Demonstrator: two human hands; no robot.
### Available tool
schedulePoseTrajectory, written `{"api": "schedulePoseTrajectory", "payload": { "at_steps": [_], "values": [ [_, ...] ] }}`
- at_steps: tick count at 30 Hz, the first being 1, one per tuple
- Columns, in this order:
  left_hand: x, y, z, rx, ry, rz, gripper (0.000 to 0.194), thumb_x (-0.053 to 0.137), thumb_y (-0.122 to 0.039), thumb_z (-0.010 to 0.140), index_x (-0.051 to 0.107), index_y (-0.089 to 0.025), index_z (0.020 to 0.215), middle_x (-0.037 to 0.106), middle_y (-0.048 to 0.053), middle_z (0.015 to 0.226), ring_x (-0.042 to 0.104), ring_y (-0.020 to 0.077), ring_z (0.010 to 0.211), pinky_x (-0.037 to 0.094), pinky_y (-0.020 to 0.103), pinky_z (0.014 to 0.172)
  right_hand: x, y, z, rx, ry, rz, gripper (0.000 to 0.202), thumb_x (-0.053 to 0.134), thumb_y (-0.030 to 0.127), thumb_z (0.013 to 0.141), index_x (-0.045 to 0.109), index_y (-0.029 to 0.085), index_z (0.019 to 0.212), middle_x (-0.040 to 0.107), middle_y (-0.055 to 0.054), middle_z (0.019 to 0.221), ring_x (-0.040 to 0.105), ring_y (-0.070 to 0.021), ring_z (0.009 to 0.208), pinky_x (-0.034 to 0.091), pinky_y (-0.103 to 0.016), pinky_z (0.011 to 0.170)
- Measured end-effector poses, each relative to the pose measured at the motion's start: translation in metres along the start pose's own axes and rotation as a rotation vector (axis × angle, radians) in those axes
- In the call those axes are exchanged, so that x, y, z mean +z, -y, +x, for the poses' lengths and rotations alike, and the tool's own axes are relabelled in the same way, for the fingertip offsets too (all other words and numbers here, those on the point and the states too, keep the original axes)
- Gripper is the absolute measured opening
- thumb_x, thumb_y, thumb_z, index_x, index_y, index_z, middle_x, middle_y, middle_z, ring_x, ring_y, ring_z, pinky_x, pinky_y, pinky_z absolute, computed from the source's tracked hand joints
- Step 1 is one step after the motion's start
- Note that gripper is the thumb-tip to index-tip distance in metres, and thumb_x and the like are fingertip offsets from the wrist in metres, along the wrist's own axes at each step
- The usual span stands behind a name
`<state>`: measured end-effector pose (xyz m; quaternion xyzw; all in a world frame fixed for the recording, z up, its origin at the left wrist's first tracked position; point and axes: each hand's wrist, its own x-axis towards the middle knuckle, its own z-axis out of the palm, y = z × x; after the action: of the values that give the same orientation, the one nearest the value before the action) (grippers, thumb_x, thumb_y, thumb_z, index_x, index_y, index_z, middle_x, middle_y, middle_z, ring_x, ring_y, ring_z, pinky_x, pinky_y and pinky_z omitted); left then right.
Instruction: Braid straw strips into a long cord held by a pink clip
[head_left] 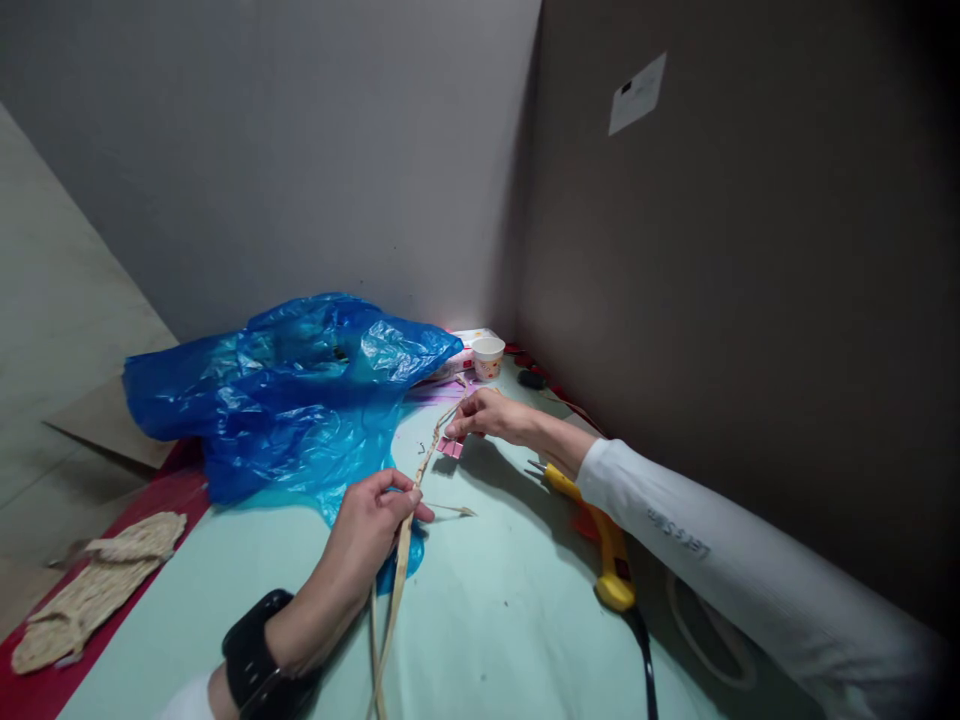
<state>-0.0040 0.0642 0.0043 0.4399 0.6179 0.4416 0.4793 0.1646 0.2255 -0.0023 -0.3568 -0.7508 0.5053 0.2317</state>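
Your left hand (371, 520) and right hand (487, 415) pinch a half-braided straw strip (421, 470), its loose strands trailing below your left fingers unplaited.

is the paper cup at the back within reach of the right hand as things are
Probably yes: the right hand sits just in front of the paper cup, nothing between them, but its fingers are pinching the plaited strip.
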Motion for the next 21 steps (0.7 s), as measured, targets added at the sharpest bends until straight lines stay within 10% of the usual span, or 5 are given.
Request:
{"api": "schedulePoseTrajectory", "payload": {
  "at_steps": [21],
  "values": [
    [-0.017,0.019,0.002,0.082,0.118,0.111,0.022,0.062,-0.037,0.074,0.054,-0.017,0.08,0.068,0.001,0.06,0.035,0.0069,0.045,0.026,0.021,0.045,0.032,0.012,-0.025,-0.002,0.047,0.219,0.035,0.076,0.044,0.061,0.068,0.011,0.069,0.06,-0.001,0.063,0.043,-0.01,0.057,0.028,-0.025,0.056]
  ]
}}
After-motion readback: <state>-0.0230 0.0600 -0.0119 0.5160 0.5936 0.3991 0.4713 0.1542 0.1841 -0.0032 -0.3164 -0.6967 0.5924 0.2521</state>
